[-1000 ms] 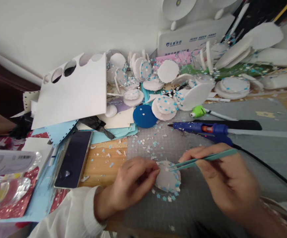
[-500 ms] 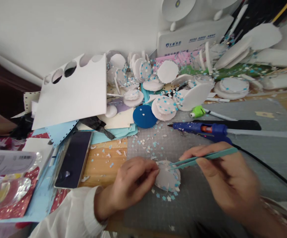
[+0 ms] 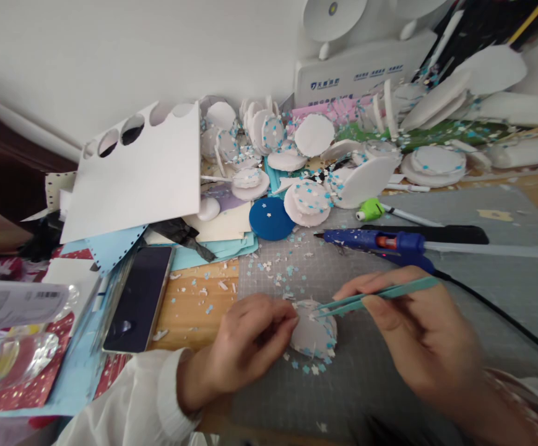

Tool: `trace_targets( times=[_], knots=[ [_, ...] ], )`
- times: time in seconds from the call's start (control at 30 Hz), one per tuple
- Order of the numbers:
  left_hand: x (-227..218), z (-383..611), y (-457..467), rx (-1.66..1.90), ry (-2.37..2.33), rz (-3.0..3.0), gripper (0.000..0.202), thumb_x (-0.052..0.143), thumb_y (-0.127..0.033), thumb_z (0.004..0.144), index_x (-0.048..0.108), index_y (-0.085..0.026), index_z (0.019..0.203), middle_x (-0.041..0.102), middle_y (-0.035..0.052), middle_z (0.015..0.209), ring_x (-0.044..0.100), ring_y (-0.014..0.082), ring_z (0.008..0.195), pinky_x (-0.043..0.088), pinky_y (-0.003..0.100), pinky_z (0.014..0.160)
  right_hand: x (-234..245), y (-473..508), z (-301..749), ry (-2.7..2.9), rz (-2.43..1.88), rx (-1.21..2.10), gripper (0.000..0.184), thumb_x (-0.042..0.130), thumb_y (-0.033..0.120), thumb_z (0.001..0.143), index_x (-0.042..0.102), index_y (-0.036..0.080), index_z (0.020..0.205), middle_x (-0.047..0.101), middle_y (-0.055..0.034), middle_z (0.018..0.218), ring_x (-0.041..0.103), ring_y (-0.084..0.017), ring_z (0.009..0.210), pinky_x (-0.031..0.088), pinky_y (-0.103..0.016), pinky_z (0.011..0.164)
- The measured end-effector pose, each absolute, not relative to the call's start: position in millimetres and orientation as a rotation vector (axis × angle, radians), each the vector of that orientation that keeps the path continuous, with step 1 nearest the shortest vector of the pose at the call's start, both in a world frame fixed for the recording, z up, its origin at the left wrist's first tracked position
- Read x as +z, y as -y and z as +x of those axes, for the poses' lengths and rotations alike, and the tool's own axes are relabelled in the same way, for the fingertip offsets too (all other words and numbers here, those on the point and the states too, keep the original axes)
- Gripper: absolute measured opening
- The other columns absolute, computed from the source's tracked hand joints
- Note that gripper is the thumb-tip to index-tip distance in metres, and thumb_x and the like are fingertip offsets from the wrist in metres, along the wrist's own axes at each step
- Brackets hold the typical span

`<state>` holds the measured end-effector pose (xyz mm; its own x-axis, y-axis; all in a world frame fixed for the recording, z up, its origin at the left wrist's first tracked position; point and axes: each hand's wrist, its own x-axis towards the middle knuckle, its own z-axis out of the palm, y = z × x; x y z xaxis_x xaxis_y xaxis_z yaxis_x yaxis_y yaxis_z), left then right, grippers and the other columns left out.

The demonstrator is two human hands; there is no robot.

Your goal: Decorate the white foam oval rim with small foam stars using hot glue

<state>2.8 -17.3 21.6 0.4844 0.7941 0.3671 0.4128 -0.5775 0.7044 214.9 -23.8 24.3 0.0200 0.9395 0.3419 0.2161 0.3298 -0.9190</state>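
A white round foam disc [image 3: 312, 337] with small blue and white star or flower shapes round its rim lies on the grey cutting mat [image 3: 366, 406]. My left hand [image 3: 254, 337] is closed, its thumb and fingers pinching the disc's left edge. My right hand [image 3: 424, 334] grips teal tweezers [image 3: 384, 292] between thumb and fingers. The tweezer tips are over the disc's upper part, at or close to its surface, with their arms slightly apart. Whether they hold a piece is too small to tell. Loose tiny shapes [image 3: 303, 368] lie around the disc.
A blue hot glue gun [image 3: 373, 241] lies behind my right hand, its black cord running right. Behind it are a green-capped pen [image 3: 369, 209], a blue disc [image 3: 271, 218] and many decorated white discs [image 3: 308, 201]. A phone [image 3: 137, 300] and a white board with holes [image 3: 143, 179] are left.
My right hand and the tweezers have shifted slightly left. My left hand stays on the disc, which has barely moved.
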Motion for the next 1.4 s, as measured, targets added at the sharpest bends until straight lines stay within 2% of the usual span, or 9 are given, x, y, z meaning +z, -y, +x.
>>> trace_targets(
  times=[0.27, 0.57, 0.77, 1.03, 1.3, 1.4],
  knots=[
    [21.8, 3.3, 17.1, 0.939, -1.014, 2.191, 0.008, 0.056, -0.010, 0.087, 0.061, -0.016, 0.091, 0.067, 0.0017, 0.069, 0.057, 0.0095, 0.056, 0.046, 0.019, 0.051, 23.5, 24.2, 214.7, 1.437, -1.095, 0.823, 0.006, 0.057, 0.020, 0.089, 0.058, 0.024, 0.093, 0.068, -0.0027, 0.080, 0.070, -0.016, 0.071, 0.061, -0.026, 0.063],
    [22.5, 3.1, 16.2, 0.942, -1.007, 2.206, 0.008, 0.056, -0.009, 0.087, 0.060, -0.015, 0.088, 0.066, 0.0015, 0.067, 0.055, 0.0092, 0.055, 0.044, 0.018, 0.051, 28.1, 23.6, 216.5, 1.430, -1.136, 0.750, 0.006, 0.054, 0.018, 0.089, 0.058, 0.022, 0.093, 0.067, -0.0015, 0.082, 0.070, -0.012, 0.074, 0.060, -0.019, 0.066],
    [23.2, 3.1, 17.2, 0.946, -0.989, 2.204, 0.008, 0.056, -0.009, 0.086, 0.062, -0.014, 0.088, 0.064, 0.0016, 0.066, 0.054, 0.0092, 0.054, 0.043, 0.018, 0.049, 29.9, 23.7, 215.3, 1.474, -1.131, 0.775, 0.007, 0.056, 0.016, 0.089, 0.058, 0.022, 0.092, 0.069, 0.0010, 0.075, 0.069, -0.010, 0.059, 0.058, -0.017, 0.056],
    [21.4, 2.8, 17.0, 0.938, -0.976, 2.208, 0.008, 0.055, -0.009, 0.087, 0.060, -0.015, 0.089, 0.065, 0.0019, 0.068, 0.055, 0.0096, 0.057, 0.045, 0.018, 0.051, 29.8, 23.9, 217.1, 1.533, -1.177, 0.753, 0.005, 0.055, 0.016, 0.089, 0.056, 0.021, 0.091, 0.066, 0.0023, 0.067, 0.067, -0.010, 0.056, 0.057, -0.015, 0.054],
    [19.3, 3.0, 17.6, 0.934, -0.971, 2.205, 0.009, 0.056, -0.007, 0.086, 0.060, -0.014, 0.091, 0.066, 0.0028, 0.071, 0.056, 0.0097, 0.058, 0.045, 0.018, 0.053, 28.5, 25.4, 216.3, 1.516, -1.168, 0.787, 0.004, 0.054, 0.017, 0.090, 0.056, 0.020, 0.091, 0.067, 0.0023, 0.072, 0.067, -0.006, 0.058, 0.056, -0.011, 0.057],
    [18.8, 1.9, 18.1, 0.947, -0.977, 2.186, 0.010, 0.057, -0.007, 0.086, 0.060, -0.013, 0.093, 0.065, 0.0022, 0.070, 0.056, 0.0096, 0.060, 0.046, 0.018, 0.055, 31.0, 24.4, 217.9, 1.496, -1.136, 0.737, 0.006, 0.054, 0.016, 0.090, 0.057, 0.020, 0.090, 0.068, 0.0003, 0.074, 0.068, -0.008, 0.059, 0.057, -0.014, 0.057]
  ],
)
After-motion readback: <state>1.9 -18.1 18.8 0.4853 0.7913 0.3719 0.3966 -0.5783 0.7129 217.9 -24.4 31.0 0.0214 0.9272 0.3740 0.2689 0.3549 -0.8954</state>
